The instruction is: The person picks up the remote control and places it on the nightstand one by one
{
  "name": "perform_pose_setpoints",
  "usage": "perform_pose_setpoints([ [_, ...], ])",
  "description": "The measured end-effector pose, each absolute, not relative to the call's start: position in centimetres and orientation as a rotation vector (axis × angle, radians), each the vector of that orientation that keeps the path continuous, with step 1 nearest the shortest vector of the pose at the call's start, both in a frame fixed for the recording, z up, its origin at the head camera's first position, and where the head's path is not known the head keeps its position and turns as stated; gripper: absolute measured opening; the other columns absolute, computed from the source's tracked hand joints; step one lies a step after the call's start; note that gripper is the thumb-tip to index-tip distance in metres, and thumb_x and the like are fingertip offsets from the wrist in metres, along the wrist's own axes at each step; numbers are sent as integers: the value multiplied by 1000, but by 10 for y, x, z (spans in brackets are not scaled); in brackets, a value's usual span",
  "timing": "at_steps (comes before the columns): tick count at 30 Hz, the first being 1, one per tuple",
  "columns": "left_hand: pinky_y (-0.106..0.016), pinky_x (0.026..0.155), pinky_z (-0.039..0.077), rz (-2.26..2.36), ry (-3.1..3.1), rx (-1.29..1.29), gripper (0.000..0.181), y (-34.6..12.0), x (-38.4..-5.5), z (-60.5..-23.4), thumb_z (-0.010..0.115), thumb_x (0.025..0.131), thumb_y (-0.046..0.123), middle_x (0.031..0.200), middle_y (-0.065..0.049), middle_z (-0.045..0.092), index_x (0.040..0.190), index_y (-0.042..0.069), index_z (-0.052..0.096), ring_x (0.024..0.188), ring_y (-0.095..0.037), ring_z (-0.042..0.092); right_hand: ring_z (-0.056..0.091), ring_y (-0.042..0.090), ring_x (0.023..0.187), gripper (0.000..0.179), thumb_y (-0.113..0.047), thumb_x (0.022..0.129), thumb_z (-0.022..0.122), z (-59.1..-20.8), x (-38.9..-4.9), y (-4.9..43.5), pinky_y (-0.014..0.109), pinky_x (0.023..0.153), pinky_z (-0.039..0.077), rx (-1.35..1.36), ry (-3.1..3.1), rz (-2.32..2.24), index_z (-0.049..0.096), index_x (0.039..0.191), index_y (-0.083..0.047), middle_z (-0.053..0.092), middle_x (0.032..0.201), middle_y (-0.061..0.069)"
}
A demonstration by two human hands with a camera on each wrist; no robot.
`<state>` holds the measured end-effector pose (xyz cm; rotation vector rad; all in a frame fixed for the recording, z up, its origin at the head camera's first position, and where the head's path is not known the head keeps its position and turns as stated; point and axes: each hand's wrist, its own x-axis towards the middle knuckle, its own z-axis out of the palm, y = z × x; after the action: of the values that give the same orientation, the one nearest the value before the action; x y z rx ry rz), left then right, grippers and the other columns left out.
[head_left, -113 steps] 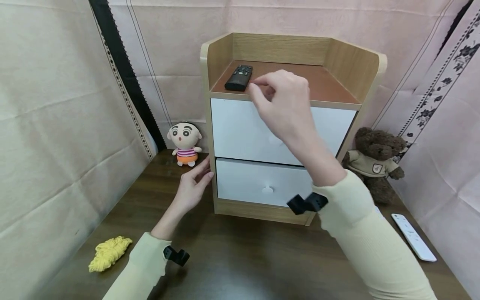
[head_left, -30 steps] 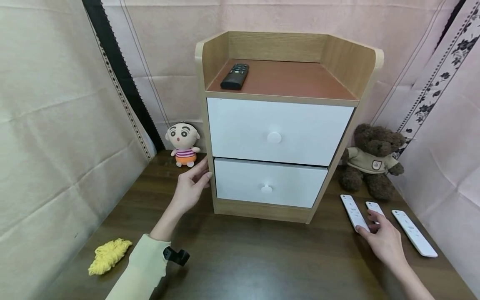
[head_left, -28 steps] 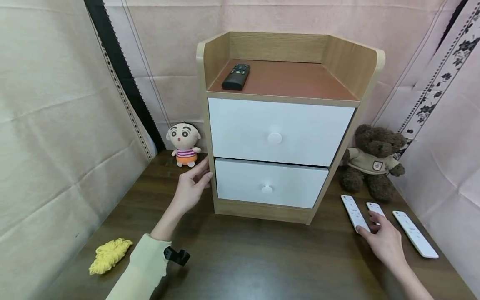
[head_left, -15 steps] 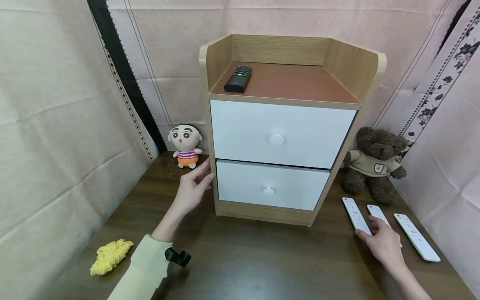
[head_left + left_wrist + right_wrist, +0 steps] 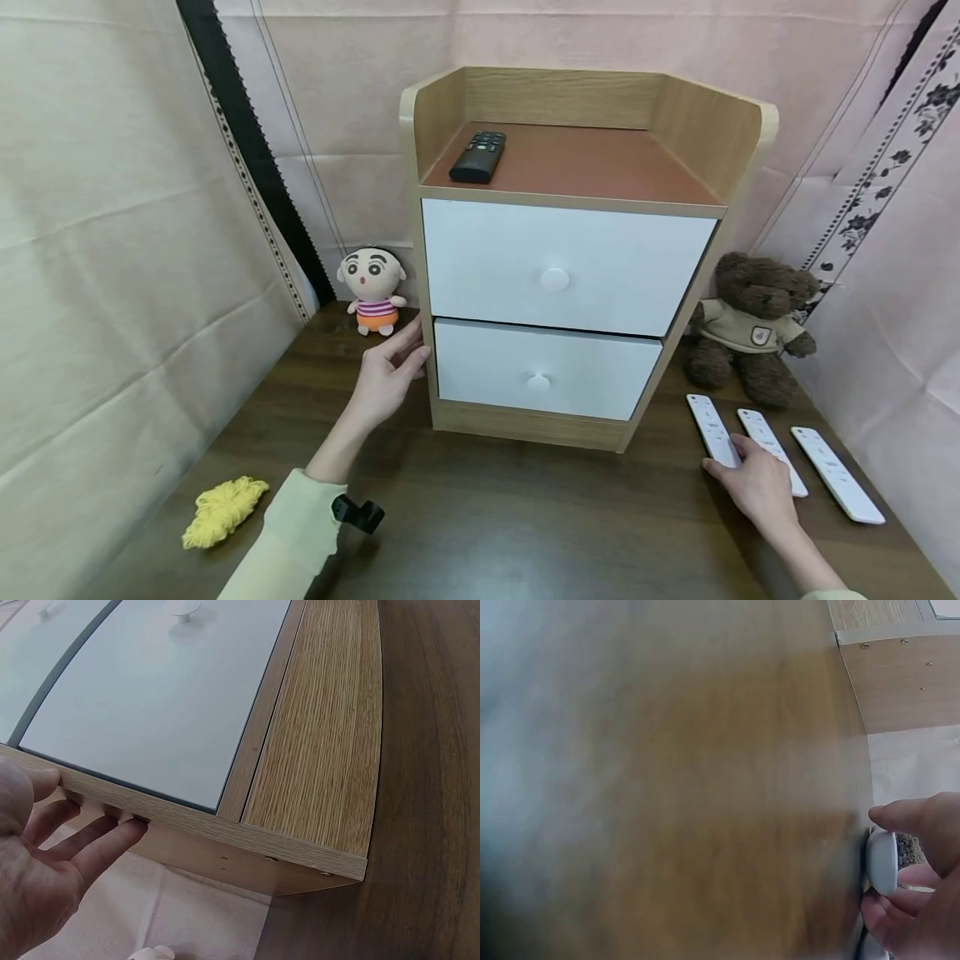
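Note:
In the head view, my left hand [image 5: 386,379] rests its fingertips on the left side of a small wooden cabinet [image 5: 528,421] with two white drawers. The left wrist view shows the thumb [image 5: 41,784] near the front edge and the fingers along the side panel. At the right, my right hand [image 5: 757,487] pinches the near end of the leftmost white remote control [image 5: 708,425], thumb on one side and fingers on the other. Its rounded end [image 5: 882,861] shows between them in the right wrist view. The middle white remote [image 5: 765,437] and the right one [image 5: 836,475] lie beside it.
A black remote control [image 5: 478,157] lies on the cabinet's brown top. A plush doll [image 5: 375,292] stands left of the cabinet, a brown teddy bear [image 5: 757,325] sits right. Yellow yarn [image 5: 225,511] lies at the table's left. Cloth curtains [image 5: 142,217] hang around the table.
My right hand has come down from beside the black remote to the white remotes. Over the last second it shifts slightly left, uncovering more of the middle remote. My left hand stays.

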<state>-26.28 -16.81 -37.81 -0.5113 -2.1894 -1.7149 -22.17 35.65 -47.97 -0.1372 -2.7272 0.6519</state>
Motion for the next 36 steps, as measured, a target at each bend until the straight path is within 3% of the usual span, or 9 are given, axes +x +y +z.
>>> perform_pose_setpoints([
  [16,-53,84,59,-1744,-2207,-516,51,-162,-267,-379,62,102,1,146,-21,55,151,2,49,121,-36,62,54,64,101,52,-16,81,80,-475,-220,358,65,83,43,-254,-2775,649,61,109,22,64,103,41],
  [24,-40,80,62,-1739,-2202,-502,50,-167,-265,-381,62,102,2,145,-19,57,151,4,50,121,-34,62,53,65,101,52,-12,79,80,-476,-222,348,66,84,42,-293,-2719,673,61,111,24,62,108,43],
  [32,-50,83,61,-1740,-2198,-491,50,-169,-265,-379,62,102,2,143,-20,58,151,4,50,120,-35,63,52,62,109,52,-13,83,78,-477,-221,344,64,95,33,-379,-2654,782,61,117,23,60,117,41],
  [36,-49,82,61,-1735,-2198,-493,50,-169,-266,-380,62,102,2,143,-20,58,151,4,50,119,-35,63,52,61,111,51,-12,84,79,-478,-219,343,64,97,30,-414,-2601,830,62,118,22,59,119,41],
])
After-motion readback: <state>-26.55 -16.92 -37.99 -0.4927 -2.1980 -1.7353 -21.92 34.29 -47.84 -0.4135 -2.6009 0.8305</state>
